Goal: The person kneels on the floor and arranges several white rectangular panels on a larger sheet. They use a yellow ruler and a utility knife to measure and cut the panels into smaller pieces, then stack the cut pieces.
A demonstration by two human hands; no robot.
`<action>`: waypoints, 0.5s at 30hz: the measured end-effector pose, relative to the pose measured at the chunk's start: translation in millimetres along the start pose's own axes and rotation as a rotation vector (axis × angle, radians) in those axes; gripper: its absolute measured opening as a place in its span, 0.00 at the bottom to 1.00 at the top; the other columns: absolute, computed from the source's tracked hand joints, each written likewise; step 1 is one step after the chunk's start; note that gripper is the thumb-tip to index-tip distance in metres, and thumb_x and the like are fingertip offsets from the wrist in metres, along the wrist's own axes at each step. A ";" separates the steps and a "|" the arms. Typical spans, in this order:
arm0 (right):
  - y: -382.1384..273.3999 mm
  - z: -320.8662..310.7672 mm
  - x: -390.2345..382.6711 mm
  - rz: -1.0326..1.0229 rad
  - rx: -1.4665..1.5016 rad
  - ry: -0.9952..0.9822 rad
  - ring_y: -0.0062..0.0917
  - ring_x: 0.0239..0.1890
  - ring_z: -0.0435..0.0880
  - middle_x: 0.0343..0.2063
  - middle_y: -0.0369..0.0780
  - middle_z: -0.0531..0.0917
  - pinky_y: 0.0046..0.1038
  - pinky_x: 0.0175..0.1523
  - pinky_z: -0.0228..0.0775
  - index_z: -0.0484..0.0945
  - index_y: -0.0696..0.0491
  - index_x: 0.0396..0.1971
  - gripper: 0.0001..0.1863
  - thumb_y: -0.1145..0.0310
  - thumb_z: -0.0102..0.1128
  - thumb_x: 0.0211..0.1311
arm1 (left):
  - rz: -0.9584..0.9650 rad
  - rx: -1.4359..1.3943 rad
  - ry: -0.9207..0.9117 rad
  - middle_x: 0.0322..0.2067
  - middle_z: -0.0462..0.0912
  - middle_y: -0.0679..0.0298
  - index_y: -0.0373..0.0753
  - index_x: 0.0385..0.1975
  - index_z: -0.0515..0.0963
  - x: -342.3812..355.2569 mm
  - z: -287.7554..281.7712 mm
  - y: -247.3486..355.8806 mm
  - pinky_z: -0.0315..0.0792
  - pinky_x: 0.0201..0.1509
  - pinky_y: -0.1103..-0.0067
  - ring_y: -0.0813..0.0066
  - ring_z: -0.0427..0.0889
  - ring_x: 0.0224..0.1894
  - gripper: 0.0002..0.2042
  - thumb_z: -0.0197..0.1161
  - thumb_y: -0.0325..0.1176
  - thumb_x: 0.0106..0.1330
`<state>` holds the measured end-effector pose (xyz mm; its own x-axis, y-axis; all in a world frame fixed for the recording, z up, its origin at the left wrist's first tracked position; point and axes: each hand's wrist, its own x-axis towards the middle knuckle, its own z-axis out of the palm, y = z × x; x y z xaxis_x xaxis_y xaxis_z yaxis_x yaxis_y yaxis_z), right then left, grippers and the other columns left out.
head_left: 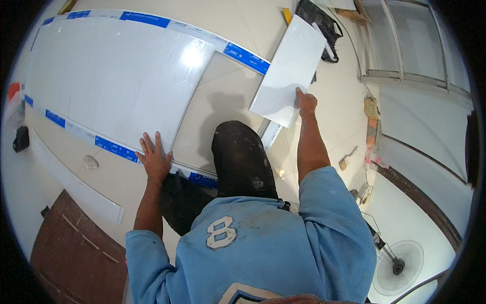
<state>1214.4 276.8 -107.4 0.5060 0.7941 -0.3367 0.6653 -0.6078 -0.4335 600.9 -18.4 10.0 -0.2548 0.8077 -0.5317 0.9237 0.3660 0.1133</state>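
A long frame [144,19] wrapped in blue-and-white film lies on the floor, with a large glossy white panel [109,76] filling most of it. My left hand [154,161] rests flat near the panel's near corner, its fingers spread over the panel and frame edge. With my right hand [307,104] I grip the right edge of a smaller white panel [291,68], thumb on top and the other fingers mostly hidden. This smaller panel sits tilted across the frame's right end. Between the two panels the frame's opening shows floor tiles, and my knee reaches over it.
A black bag [329,30] lies beyond the smaller panel. A brush [348,158] lies on the floor at right, near a fan [399,266]. A brown wooden piece [76,248] and a white strip [81,177] are at left. A window frame [405,40] stands at far right.
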 end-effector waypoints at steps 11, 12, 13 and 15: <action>-56.8 -70.8 -77.0 -0.181 0.458 0.316 0.27 0.34 0.78 0.30 0.40 0.83 0.37 0.44 0.76 0.81 0.65 0.36 0.20 0.59 0.68 0.72 | -0.205 -0.124 0.065 0.83 0.40 0.39 0.57 0.85 0.49 -19.5 0.6 -5.2 0.44 0.73 0.22 0.39 0.40 0.85 0.54 0.78 0.50 0.61; -69.9 -83.6 -94.3 -0.207 0.509 0.336 0.27 0.35 0.79 0.32 0.40 0.83 0.36 0.43 0.76 0.81 0.66 0.39 0.18 0.61 0.68 0.72 | -0.177 -0.145 0.100 0.83 0.40 0.39 0.57 0.85 0.50 -14.5 2.0 -4.0 0.44 0.73 0.22 0.39 0.41 0.85 0.53 0.77 0.49 0.61; -90.2 -91.2 -119.3 -0.223 0.560 0.324 0.28 0.35 0.80 0.34 0.41 0.84 0.36 0.43 0.76 0.81 0.66 0.42 0.17 0.63 0.68 0.72 | -0.176 -0.151 0.125 0.83 0.41 0.39 0.58 0.84 0.50 -17.2 5.4 -11.4 0.44 0.73 0.22 0.38 0.41 0.85 0.52 0.76 0.48 0.61; -114.6 -97.0 -154.4 -0.207 0.781 0.266 0.28 0.36 0.81 0.37 0.42 0.84 0.35 0.42 0.76 0.79 0.64 0.46 0.14 0.68 0.67 0.72 | -0.150 -0.150 0.139 0.83 0.42 0.39 0.58 0.84 0.52 -25.2 11.5 -9.5 0.44 0.73 0.22 0.39 0.42 0.85 0.50 0.74 0.47 0.62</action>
<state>1113.3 224.4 75.3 0.5930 0.8049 -0.0215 0.2384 -0.2011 -0.9501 601.8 -47.6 12.7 -0.4325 0.7913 -0.4322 0.8225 0.5426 0.1702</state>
